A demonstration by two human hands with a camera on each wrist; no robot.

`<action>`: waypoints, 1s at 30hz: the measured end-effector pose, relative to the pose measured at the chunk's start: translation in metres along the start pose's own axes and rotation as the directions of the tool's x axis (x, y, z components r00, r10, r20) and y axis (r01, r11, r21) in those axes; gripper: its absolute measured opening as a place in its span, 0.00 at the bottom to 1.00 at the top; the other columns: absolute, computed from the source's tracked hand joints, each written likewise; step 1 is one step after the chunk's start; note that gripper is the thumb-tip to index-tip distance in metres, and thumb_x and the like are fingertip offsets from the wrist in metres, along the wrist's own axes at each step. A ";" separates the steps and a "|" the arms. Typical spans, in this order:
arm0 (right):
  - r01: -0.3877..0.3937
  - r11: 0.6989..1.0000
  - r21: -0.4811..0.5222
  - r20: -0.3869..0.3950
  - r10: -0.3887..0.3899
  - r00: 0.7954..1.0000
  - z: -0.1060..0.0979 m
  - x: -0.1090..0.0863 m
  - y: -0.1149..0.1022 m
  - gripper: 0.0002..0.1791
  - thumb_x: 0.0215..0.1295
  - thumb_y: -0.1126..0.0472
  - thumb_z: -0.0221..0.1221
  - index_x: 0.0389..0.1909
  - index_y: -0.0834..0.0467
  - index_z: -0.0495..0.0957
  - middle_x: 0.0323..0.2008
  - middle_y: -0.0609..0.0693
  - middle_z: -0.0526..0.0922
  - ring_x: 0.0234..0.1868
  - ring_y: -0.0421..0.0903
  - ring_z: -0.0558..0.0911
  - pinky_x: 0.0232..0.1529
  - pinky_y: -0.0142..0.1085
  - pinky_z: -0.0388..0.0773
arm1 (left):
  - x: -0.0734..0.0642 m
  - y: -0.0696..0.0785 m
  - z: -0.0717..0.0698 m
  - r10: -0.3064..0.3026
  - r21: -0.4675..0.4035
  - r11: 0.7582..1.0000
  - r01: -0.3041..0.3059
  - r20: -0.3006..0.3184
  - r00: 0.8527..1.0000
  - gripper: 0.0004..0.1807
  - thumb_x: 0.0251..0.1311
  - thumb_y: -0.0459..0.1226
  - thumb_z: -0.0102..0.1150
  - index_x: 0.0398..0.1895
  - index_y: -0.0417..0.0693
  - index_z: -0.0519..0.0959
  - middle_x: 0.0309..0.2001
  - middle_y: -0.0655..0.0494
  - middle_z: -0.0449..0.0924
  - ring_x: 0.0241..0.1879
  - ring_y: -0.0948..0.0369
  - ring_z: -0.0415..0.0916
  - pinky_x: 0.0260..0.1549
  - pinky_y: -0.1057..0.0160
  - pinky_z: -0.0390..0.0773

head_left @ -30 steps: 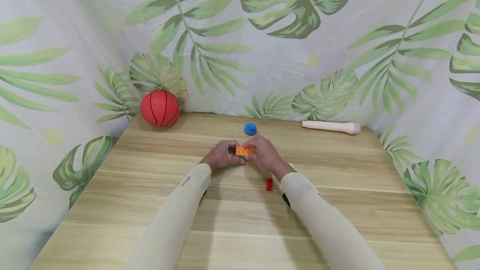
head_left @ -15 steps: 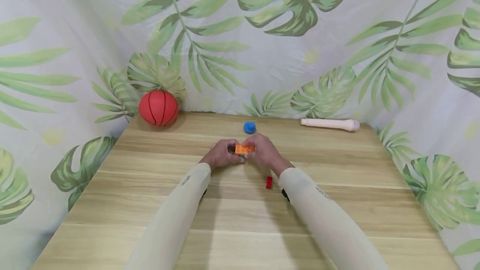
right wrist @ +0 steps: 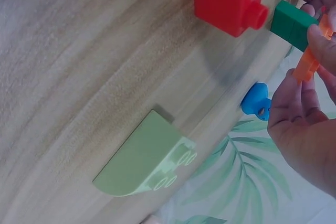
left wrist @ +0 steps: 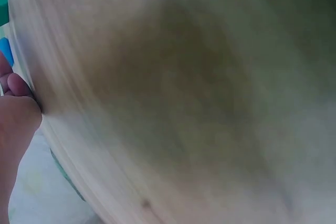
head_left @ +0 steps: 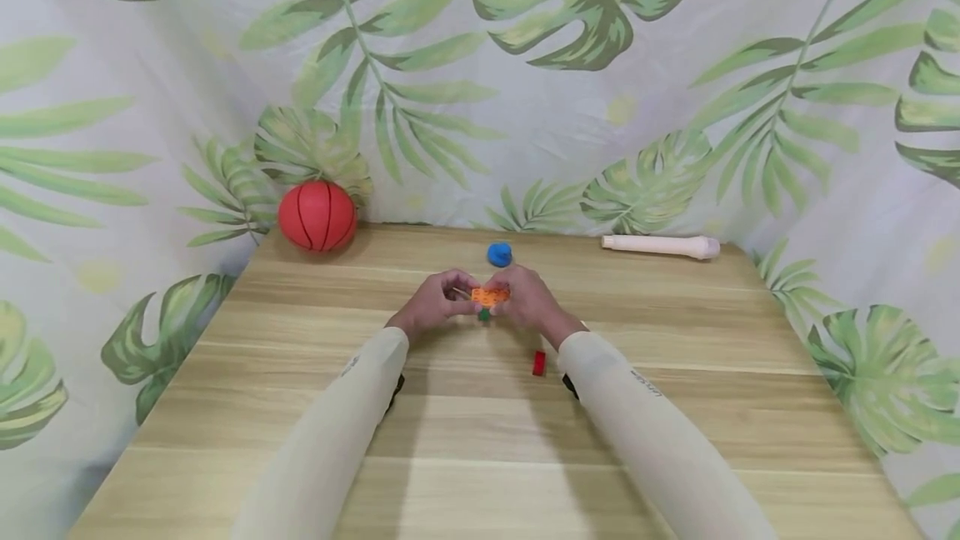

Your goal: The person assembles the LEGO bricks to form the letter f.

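Note:
Near the table's middle, my right hand (head_left: 527, 297) pinches the right part of an orange toy building brick (head_left: 490, 297), studs showing on top. My left hand (head_left: 435, 300) grips its left end, thumb at the near corner and fingers curled behind. A green brick (right wrist: 294, 24) sits directly under the orange one, seen best in the right wrist view. Only a corner of this green brick (left wrist: 4, 9) shows in the left wrist view, beside part of my left hand (left wrist: 16, 114). Whether the two bricks are fully joined is hidden.
A red brick (head_left: 539, 363) lies nearer on the wooden table (head_left: 465, 432). A pale green curved brick (right wrist: 147, 156) is beside my right wrist. Toward the back are a red ball (head_left: 318, 217), a blue duck-like toy (head_left: 499, 254) and a pale pink toy microphone (head_left: 660, 247).
My left hand has shifted slightly left, its fingers and thumb now at the orange brick's end. More of the green brick shows underneath. My right hand keeps its pinch.

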State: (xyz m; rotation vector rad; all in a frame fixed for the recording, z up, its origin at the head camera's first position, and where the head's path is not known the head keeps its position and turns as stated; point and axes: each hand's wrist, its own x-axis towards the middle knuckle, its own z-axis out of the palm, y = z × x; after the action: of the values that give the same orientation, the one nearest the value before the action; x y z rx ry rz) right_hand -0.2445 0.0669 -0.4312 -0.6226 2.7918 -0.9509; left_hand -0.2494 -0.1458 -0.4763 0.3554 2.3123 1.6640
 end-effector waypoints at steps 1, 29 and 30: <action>-0.002 1.000 0.009 0.000 0.002 1.000 0.000 0.000 0.000 0.17 0.61 0.68 0.77 0.51 0.61 0.90 0.54 0.56 0.89 0.58 0.54 0.82 0.65 0.49 0.81 | -0.001 0.000 0.000 0.000 -0.003 1.000 0.000 -0.003 1.000 0.19 0.66 0.34 0.74 0.58 0.40 0.82 0.53 0.46 0.86 0.45 0.61 0.83 0.43 0.65 0.82; 0.028 0.998 0.058 0.003 -0.028 1.000 0.002 -0.007 0.011 0.17 0.64 0.66 0.74 0.54 0.59 0.87 0.54 0.55 0.87 0.56 0.53 0.84 0.61 0.47 0.83 | 0.000 -0.005 0.003 0.075 -0.017 0.997 -0.076 -0.025 0.997 0.14 0.65 0.31 0.74 0.51 0.37 0.85 0.36 0.55 0.85 0.31 0.65 0.79 0.30 0.70 0.79; 0.024 0.998 0.062 0.006 -0.024 1.000 0.001 -0.008 0.011 0.17 0.65 0.66 0.74 0.54 0.59 0.87 0.55 0.56 0.87 0.57 0.54 0.84 0.62 0.47 0.83 | 0.000 -0.004 0.003 0.076 -0.014 0.997 -0.076 -0.024 0.997 0.14 0.65 0.31 0.74 0.51 0.38 0.85 0.37 0.55 0.84 0.32 0.64 0.78 0.30 0.70 0.79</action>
State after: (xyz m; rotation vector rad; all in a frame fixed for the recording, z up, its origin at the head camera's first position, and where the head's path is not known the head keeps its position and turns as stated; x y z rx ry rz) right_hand -0.2406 0.0782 -0.4389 -0.6503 2.7437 -1.0338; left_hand -0.2491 -0.1447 -0.4810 0.4279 2.3290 1.7285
